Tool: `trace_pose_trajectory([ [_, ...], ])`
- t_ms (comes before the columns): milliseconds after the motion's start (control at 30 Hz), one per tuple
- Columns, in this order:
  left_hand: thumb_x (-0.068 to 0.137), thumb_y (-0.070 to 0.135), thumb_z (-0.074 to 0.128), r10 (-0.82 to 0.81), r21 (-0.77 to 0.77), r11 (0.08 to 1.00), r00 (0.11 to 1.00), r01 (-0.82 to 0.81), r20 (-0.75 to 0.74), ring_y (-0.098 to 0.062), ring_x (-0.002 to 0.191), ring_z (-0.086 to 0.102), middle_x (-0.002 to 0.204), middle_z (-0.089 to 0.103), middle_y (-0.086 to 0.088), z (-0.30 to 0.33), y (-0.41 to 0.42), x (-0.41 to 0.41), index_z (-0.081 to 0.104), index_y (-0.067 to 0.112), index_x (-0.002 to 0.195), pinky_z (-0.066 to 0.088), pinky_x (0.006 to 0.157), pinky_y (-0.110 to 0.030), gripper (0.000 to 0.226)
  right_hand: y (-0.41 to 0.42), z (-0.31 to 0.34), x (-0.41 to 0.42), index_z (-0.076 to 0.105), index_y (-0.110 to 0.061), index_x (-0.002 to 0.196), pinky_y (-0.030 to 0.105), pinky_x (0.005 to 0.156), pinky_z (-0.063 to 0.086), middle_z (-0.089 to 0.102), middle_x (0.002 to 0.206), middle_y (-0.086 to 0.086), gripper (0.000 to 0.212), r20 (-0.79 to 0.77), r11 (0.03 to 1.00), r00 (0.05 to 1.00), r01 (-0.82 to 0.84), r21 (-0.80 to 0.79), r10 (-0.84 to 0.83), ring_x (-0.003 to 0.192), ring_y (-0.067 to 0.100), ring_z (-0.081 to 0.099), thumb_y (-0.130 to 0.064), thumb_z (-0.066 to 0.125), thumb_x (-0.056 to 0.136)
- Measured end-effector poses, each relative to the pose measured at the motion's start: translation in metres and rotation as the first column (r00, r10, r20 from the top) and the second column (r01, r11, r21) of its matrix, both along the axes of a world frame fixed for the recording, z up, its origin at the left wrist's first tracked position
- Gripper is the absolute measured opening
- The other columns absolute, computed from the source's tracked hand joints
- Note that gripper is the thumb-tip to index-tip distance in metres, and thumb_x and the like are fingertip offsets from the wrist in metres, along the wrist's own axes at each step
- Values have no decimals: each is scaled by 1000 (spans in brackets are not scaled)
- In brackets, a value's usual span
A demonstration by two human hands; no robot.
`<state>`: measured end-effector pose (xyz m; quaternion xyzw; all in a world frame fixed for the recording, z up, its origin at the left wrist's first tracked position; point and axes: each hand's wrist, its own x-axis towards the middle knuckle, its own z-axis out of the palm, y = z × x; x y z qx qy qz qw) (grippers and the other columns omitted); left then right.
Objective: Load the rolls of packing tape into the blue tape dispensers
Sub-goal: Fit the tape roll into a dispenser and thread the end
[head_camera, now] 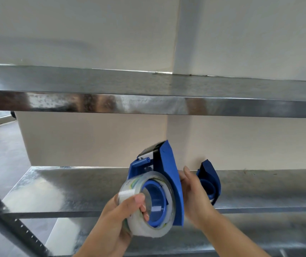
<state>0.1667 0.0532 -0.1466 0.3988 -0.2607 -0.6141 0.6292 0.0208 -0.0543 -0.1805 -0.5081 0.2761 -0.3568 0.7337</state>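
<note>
Roll, light, stiff, slick-faced, is gripped at its rim by left hand over hub of dispenser; dispenser is braced from behind by right hand, grip unclear.

The tape roll is clear, glossy film; the dispenser holding it is smooth blue plastic, slightly matt. The shelves are shiny galvanised metal with a mottled, reflective finish; the wall looks matt painted
</note>
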Motion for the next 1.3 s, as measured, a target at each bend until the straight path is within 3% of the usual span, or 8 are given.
trace_pose_trajectory([
  [200, 19, 33, 95, 60, -29, 998, 993, -57, 104, -17, 41, 59, 51, 62, -9, -5, -10, -3, 73, 12, 64, 51, 41, -25, 55, 4, 7, -3, 50, -23, 127, 35, 90, 51, 68, 115, 1, 67, -141, 979, 971, -200, -50, 191, 109, 20, 64, -56, 65, 71],
  [300, 54, 14, 85, 78, -19, 997, 991, -76, 111, -16, 47, 61, 54, 63, -9, -12, -18, -5, 66, 5, 85, 53, 46, -25, 37, -2, 1, 2, 52, -22, 119, 33, 86, 51, 70, 99, -4, 45, -264, 984, 960, -129, -126, 92, 96, 15, 66, -31, 67, 78],
  [567, 79, 26, 65, 42, 261, 963, 997, -59, 71, -32, 97, 65, 105, 70, -20, -75, -55, 12, 61, 8, 113, 53, 82, -44, 38, -33, -43, 21, 46, -20, 120, 20, 75, 50, 62, 109, -1, 40, -613, 983, 786, -43, -181, -79, 98, 12, 61, -9, 59, 84],
  [700, 85, 39, 61, -40, 492, 868, 975, -75, 220, -26, 94, 62, 104, 67, -11, -101, -82, 27, 60, 12, 111, 53, 67, -35, 38, -56, -69, 39, 49, -8, 116, 30, 75, 47, 59, 105, 5, 37, -755, 979, 637, -5, -205, -155, 93, 19, 56, -9, 57, 80],
  [867, 88, 18, 61, -100, 586, 804, 949, -100, 298, -29, 83, 64, 106, 64, -17, -131, -110, 43, 50, 5, 117, 55, 54, -33, 33, -81, -86, 72, 41, -8, 121, 33, 81, 49, 59, 117, 12, 42, -899, 967, 397, -96, -238, -182, 102, 27, 59, -15, 54, 82],
  [1000, 88, 3, 56, 34, 609, 767, 962, -199, 272, -42, 89, 64, 105, 64, -26, -150, -132, 62, 52, 1, 112, 54, 80, -52, 25, -92, -90, 100, 35, -8, 126, 34, 81, 49, 52, 127, 13, 46, -924, 962, 319, -100, -253, -210, 108, 29, 58, -11, 55, 85],
  [1100, 90, 7, 53, 34, 630, 735, 942, -251, 335, -35, 76, 60, 91, 63, -20, -150, -135, 71, 55, 4, 94, 52, 65, -39, 5, -93, -91, 117, 36, -10, 127, 31, 70, 45, 33, 139, 14, 48, -937, 948, 208, -90, -304, -281, 103, 28, 61, -9, 59, 85],
  [1300, 93, 10, 49, -24, 613, 731, 888, -298, 460, -31, 74, 60, 93, 62, -19, -145, -137, 85, 54, 5, 102, 51, 54, -33, 11, -92, -99, 132, 33, -9, 130, 32, 83, 50, 31, 140, 13, 53, -943, 953, 219, -114, -281, -251, 113, 28, 57, -15, 61, 85],
])
